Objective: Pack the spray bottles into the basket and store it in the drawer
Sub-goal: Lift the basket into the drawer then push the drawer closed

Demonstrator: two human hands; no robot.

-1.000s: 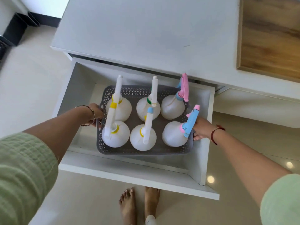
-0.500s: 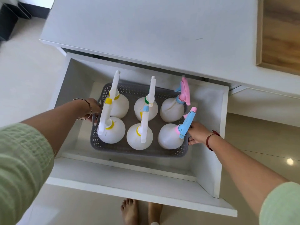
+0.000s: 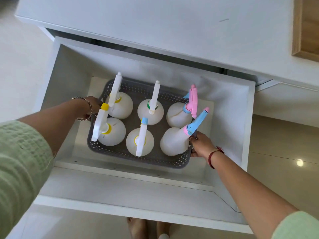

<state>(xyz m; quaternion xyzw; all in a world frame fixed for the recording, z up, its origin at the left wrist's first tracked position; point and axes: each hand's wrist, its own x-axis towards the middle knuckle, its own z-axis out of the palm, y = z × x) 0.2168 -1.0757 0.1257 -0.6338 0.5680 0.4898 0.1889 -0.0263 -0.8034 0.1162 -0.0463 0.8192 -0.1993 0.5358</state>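
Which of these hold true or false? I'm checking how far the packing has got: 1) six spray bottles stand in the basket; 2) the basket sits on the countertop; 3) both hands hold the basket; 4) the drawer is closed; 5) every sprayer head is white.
1) True: six spray bottles stand in two rows of three in the basket.
2) False: the basket is down inside the drawer, not on the countertop.
3) True: the left hand and the right hand each have a grip on one end of the basket.
4) False: the drawer is pulled open.
5) False: two heads are pink and blue.
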